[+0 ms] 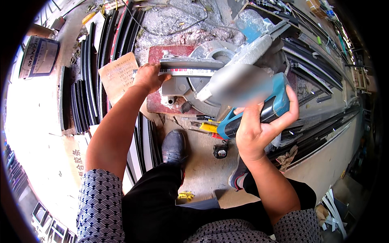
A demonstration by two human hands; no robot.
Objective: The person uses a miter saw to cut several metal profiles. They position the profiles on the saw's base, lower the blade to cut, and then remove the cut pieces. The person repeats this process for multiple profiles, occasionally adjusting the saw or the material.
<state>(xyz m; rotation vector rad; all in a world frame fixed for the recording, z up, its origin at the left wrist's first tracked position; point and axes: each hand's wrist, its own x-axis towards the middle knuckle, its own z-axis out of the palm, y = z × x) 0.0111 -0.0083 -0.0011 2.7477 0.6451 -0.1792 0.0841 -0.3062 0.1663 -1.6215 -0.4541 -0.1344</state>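
A miter saw with a grey metal body and a teal handle stands on a red base board. My right hand is wrapped round the teal and black handle. Part of the saw head around the blade is blurred, so the blade cannot be made out. A straight profile strip with white, printed film lies along the saw's fence. On its left end my left hand is closed, thumb toward the saw. The strip's right end is hidden behind the saw head.
Long dark profiles lie left of the saw, more to its right. A handwritten cardboard piece is beside my left wrist. A tape measure and yellow-handled tool lie near my shoes. Metal shavings cover the back.
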